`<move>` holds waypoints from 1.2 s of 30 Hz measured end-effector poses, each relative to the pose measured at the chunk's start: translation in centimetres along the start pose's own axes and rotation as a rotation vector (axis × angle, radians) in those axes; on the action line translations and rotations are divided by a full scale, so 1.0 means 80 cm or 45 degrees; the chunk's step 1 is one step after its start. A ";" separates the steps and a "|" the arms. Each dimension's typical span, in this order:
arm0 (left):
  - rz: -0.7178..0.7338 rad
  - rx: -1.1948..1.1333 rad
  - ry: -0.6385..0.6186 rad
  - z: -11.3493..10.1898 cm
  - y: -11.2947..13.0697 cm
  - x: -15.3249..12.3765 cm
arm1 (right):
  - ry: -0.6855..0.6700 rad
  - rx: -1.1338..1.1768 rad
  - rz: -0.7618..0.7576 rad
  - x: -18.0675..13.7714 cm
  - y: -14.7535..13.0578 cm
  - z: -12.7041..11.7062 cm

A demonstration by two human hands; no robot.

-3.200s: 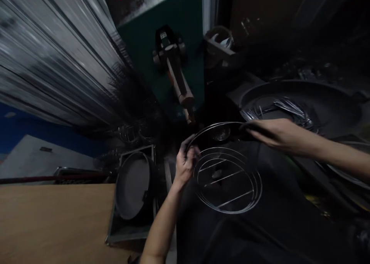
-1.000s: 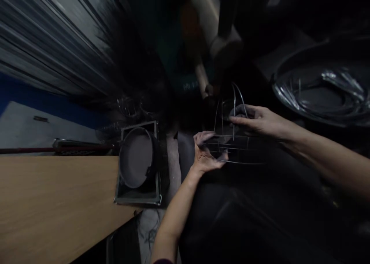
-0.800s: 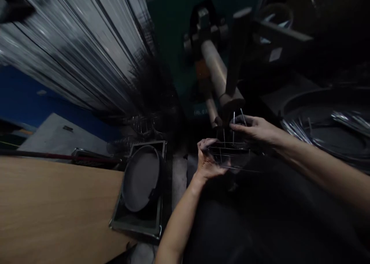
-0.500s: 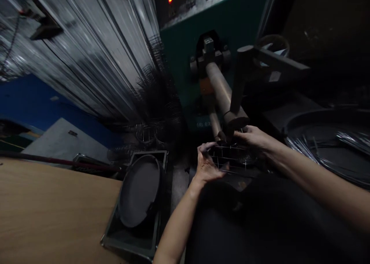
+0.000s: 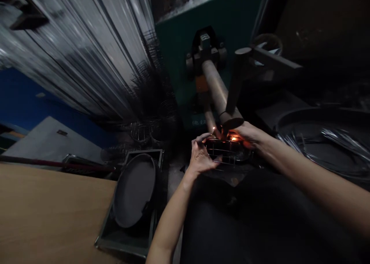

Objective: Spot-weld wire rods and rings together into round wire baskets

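Between my two hands is a wire basket [image 5: 221, 153], a round grid of thin metal wires, under the tip of a spot welding machine [image 5: 215, 84]. My left hand [image 5: 200, 156] grips the basket's left side, thumb low and fingers on the upper rim. My right hand [image 5: 247, 135] is closed at the far right of the rim, its fingertips partly hidden behind the welder's thick upper arm. An orange glow and small sparks show where the electrodes meet the wire, close to my right fingers.
A dark round tray [image 5: 135, 190] lies in a metal crate [image 5: 127, 239] at lower left, beside a wooden board [image 5: 54, 214]. At right, a large round pan [image 5: 306, 115] holds loose wire pieces [image 5: 343, 140]. Wire frames [image 5: 141, 133] stack behind, near the green machine body [image 5: 179, 63].
An orange glow with sparks has appeared at the electrode tips. Both hands keep their hold on the wire basket. The whole view has shifted slightly.
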State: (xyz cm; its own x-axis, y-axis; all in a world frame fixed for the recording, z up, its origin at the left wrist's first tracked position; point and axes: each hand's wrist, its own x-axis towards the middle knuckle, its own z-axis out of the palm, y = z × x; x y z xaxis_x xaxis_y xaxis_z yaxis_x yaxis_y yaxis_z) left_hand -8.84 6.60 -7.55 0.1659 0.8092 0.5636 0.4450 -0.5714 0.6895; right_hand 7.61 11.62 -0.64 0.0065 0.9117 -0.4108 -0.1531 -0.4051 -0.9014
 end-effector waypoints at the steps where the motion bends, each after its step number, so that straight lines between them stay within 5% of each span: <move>1: 0.004 -0.001 -0.001 0.000 -0.001 0.000 | 0.018 0.025 0.002 0.001 0.000 -0.001; 7: 0.038 -0.065 0.044 -0.002 -0.002 0.000 | 0.031 0.275 -0.012 -0.005 -0.008 -0.011; 28: -0.057 -0.182 0.158 -0.015 -0.026 -0.009 | -0.088 0.046 -0.111 0.022 0.007 0.018; 36: -0.081 -0.243 0.047 -0.020 -0.025 -0.004 | -0.086 0.048 -0.096 0.010 -0.004 0.014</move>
State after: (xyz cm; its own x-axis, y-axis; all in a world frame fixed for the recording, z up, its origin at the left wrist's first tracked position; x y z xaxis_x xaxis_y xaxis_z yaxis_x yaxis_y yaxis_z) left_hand -11.24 7.28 -8.39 0.1090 0.8411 0.5298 0.2782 -0.5375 0.7960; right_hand 6.52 12.58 -0.54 -0.0474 0.9425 -0.3308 -0.1919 -0.3336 -0.9230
